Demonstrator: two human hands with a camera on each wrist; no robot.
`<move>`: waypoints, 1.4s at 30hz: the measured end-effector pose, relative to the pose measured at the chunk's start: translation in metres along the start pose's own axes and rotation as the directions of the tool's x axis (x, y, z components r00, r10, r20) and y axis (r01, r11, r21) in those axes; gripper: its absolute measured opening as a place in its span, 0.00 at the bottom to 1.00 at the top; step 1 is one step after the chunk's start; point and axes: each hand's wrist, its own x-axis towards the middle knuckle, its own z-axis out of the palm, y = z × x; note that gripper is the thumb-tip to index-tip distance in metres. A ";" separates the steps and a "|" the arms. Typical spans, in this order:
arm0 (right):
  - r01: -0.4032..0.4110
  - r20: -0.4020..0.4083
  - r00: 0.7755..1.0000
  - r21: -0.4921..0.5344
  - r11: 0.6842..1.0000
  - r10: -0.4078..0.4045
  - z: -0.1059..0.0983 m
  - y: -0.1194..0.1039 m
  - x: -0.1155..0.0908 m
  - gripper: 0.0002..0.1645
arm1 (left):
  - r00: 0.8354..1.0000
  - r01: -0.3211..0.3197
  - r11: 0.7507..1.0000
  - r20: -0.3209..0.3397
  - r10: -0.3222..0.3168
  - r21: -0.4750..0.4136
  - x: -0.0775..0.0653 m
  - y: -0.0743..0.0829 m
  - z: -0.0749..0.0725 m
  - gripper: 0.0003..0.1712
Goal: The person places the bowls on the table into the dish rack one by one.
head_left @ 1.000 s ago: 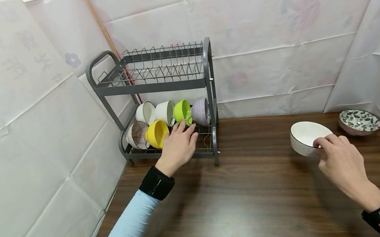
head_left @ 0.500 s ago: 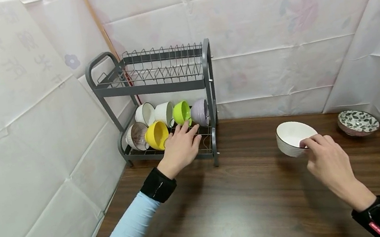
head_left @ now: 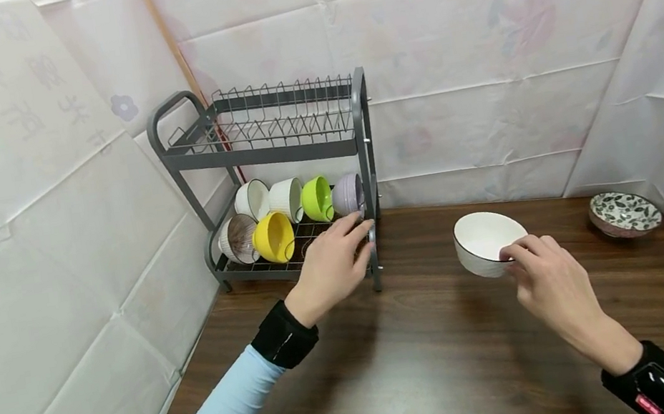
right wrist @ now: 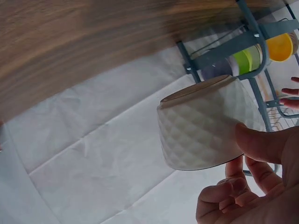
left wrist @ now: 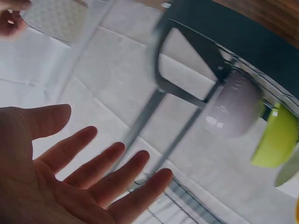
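Observation:
A white bowl (head_left: 486,240) with a dark rim and a quilted outside hangs above the table. My right hand (head_left: 549,281) pinches its rim between thumb and fingers, as the right wrist view also shows on the bowl (right wrist: 205,126). My left hand (head_left: 334,261), fingers spread and holding nothing, is in front of the lower shelf's right end. On that shelf of the dish rack (head_left: 261,151) stand a yellow bowl (head_left: 274,238), a brown-and-white ribbed bowl (head_left: 238,240), a green bowl (head_left: 317,200), a lilac bowl (head_left: 347,195) and two white bowls (head_left: 287,199), tilted on their sides.
A leaf-patterned bowl (head_left: 625,213) sits at the back right of the wooden table (head_left: 421,359). The rack's upper tier (head_left: 286,124) has wire slots with no dishes. Pale sheets (head_left: 479,68) wall the table at the back and sides.
My right hand has carried the white bowl leftward toward the rack. My left hand has shifted a little to the right, away from the yellow and green bowls.

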 end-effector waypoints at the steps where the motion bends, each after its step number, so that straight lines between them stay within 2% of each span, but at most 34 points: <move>1: 0.006 0.001 1.000 0.006 1.000 -0.006 0.000 -0.002 0.001 0.20 | 1.000 -0.027 1.000 -0.013 0.027 -0.014 -0.001 0.004 0.000 0.23; 8: 0.036 -0.011 0.999 0.043 0.998 -0.036 -0.001 -0.014 0.009 0.18 | 0.987 -0.160 0.981 -0.044 0.156 -0.111 0.000 0.026 0.002 0.24; 15: 0.075 -0.030 0.997 0.081 0.994 -0.073 -0.004 -0.029 0.015 0.18 | 0.969 -0.245 0.948 -0.059 0.238 -0.202 0.006 0.033 0.019 0.25; 22: 0.116 -0.009 0.993 0.100 0.988 -0.116 -0.006 -0.039 0.016 0.12 | 0.955 -0.295 0.921 -0.081 0.284 -0.254 0.007 0.035 0.028 0.26; 29: 0.198 -0.074 0.979 0.119 0.973 -0.190 -0.004 -0.042 0.020 0.08 | 0.934 -0.357 0.882 -0.119 0.337 -0.307 0.010 0.034 0.029 0.24; 33: 0.224 -0.099 0.972 0.136 0.965 -0.212 -0.003 -0.044 0.020 0.07 | 0.927 -0.373 0.864 -0.119 0.354 -0.338 0.010 0.033 0.029 0.20; 38: 0.239 -0.113 0.968 0.148 0.960 -0.223 -0.001 -0.046 0.020 0.04 | 0.915 -0.405 0.841 -0.162 0.371 -0.359 0.009 0.032 0.030 0.12; 42: 0.246 -0.124 0.965 0.147 0.958 -0.229 0.000 -0.047 0.021 0.07 | 0.908 -0.419 0.824 -0.191 0.374 -0.380 0.008 0.032 0.029 0.10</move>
